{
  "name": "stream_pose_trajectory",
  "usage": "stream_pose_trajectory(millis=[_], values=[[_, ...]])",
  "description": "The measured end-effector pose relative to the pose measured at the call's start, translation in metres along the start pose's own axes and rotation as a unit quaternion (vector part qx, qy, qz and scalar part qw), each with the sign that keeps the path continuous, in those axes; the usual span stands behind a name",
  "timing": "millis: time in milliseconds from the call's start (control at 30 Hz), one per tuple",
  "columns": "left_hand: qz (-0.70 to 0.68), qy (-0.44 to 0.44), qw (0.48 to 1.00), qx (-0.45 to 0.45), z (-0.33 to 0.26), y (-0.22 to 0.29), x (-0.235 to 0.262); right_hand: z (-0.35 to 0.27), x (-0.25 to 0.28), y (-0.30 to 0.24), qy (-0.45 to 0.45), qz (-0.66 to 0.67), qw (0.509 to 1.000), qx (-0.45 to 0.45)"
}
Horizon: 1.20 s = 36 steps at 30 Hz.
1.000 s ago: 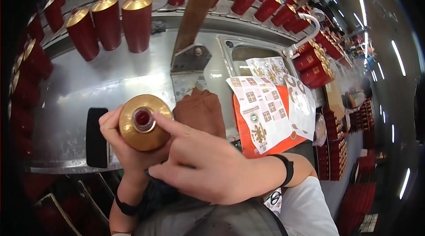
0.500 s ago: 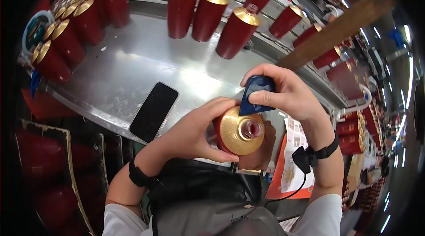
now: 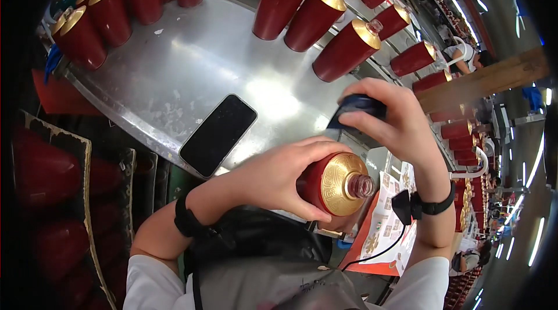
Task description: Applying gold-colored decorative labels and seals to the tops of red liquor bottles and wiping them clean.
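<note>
My left hand (image 3: 279, 179) grips a red bottle with a gold shoulder (image 3: 336, 185), held tilted near my chest, its clear open neck pointing right. My right hand (image 3: 390, 121) is raised just above the bottle and closed on a small dark blue object (image 3: 356, 106). The blue object hangs a little above and behind the bottle's shoulder, apart from it. Both wrists wear dark bands.
A black phone (image 3: 218, 134) lies face up near the front edge of the shiny metal table (image 3: 192, 66). Several red bottles with gold tops (image 3: 317, 16) stand in rows along its back and left. Printed sheets on an orange tray (image 3: 383, 234) lie at lower right.
The view has swung further left and the hands sit more to the right. The bottle is now tilted so its neck points right. My right hand stays over it with the blue object.
</note>
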<state>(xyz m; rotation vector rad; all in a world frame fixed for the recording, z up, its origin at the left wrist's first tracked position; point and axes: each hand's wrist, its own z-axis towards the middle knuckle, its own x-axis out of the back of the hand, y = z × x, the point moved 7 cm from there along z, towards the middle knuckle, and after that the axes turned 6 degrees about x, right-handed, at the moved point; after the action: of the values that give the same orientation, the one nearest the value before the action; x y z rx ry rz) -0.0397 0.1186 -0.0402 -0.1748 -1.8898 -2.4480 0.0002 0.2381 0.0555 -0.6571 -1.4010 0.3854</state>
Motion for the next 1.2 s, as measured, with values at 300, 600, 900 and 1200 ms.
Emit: stream_pose_trajectory(millis=[300,600,900,1200], values=[[0.007,-0.008,1.000,-0.007,0.000,0.005,0.000,-0.045,0.007,0.008,0.083,0.078,0.992,-0.063],[0.018,-0.004,0.999,0.030,-0.004,0.009,-0.002,-0.105,-0.005,0.017,0.213,0.158,0.960,-0.085],[0.151,0.046,0.987,-0.009,0.000,0.037,-0.008,-0.144,-0.015,0.025,0.241,0.097,0.960,-0.104],[0.208,0.251,0.945,0.005,0.032,0.027,0.080,-0.293,0.092,0.148,0.311,0.021,0.929,-0.201]])
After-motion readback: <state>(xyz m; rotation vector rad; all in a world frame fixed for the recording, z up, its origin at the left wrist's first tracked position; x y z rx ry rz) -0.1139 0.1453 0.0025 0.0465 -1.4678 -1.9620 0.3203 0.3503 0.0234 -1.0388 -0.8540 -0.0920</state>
